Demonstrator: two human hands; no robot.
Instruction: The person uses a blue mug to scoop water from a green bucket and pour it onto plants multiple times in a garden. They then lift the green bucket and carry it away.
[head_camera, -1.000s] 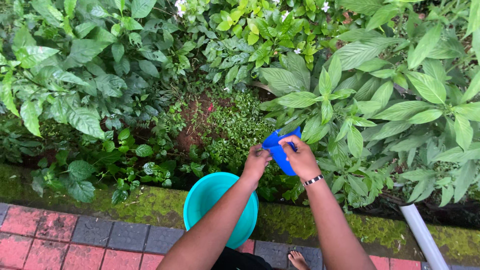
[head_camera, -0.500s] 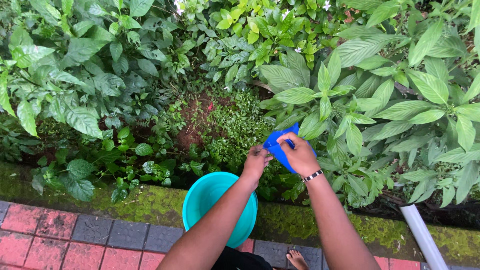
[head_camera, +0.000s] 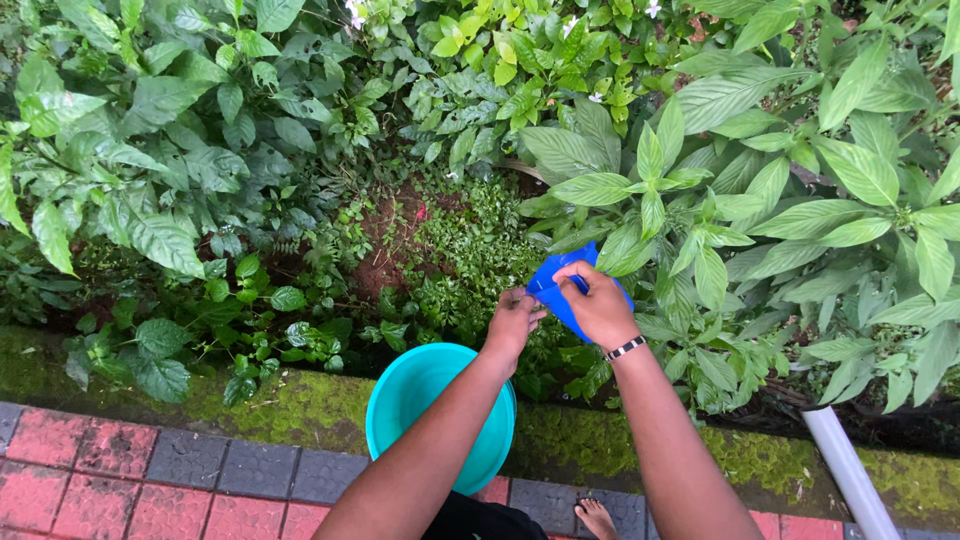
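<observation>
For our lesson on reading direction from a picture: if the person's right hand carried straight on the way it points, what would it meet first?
The right hand points up and left, gripping the blue cup. Beyond the cup, it would probably first meet the low small-leaved plants, though depth is unclear from above.

Smooth blue plastic scoop (head_camera: 556, 290); smooth, matt turquoise plastic basin (head_camera: 420, 395) at its 7 o'clock; rough red brick paving (head_camera: 90, 470); mossy kerb (head_camera: 300, 405); glossy leaves (head_camera: 800, 210).

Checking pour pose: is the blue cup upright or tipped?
Tipped. The blue cup, gripped by the right hand, leans toward the plants; contents cannot tell.
</observation>
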